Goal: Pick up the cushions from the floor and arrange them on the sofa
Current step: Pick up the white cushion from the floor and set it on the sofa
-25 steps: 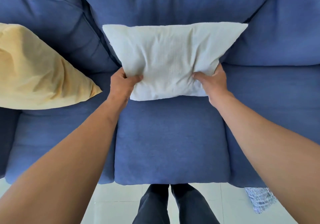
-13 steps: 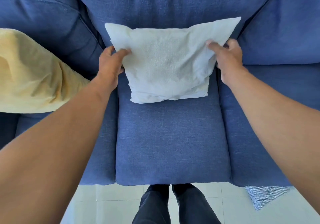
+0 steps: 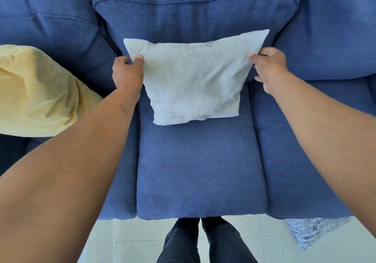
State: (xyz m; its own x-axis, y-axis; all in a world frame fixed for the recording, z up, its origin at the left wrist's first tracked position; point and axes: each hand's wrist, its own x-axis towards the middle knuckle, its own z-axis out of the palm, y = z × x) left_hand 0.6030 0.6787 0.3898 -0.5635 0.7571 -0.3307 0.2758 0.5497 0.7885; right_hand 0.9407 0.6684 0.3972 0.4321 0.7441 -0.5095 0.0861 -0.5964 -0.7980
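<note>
A white cushion (image 3: 193,79) stands upright on the middle seat of the blue sofa (image 3: 199,171), leaning on the backrest. My left hand (image 3: 127,73) pinches its upper left edge between thumb and fingers. On the other side, my right hand (image 3: 268,67) grips the upper right edge near the corner. A yellow cushion (image 3: 38,93) lies on the left seat, partly behind my left forearm.
A blue-and-white striped cushion (image 3: 313,232) lies on the white tiled floor (image 3: 132,240) by the sofa's front right corner. My legs in dark trousers (image 3: 203,242) stand close against the sofa front.
Both hands moved from the cushion's lower corners up to its upper edges. The cushion now sits more upright against the backrest, and the view has shifted slightly.
</note>
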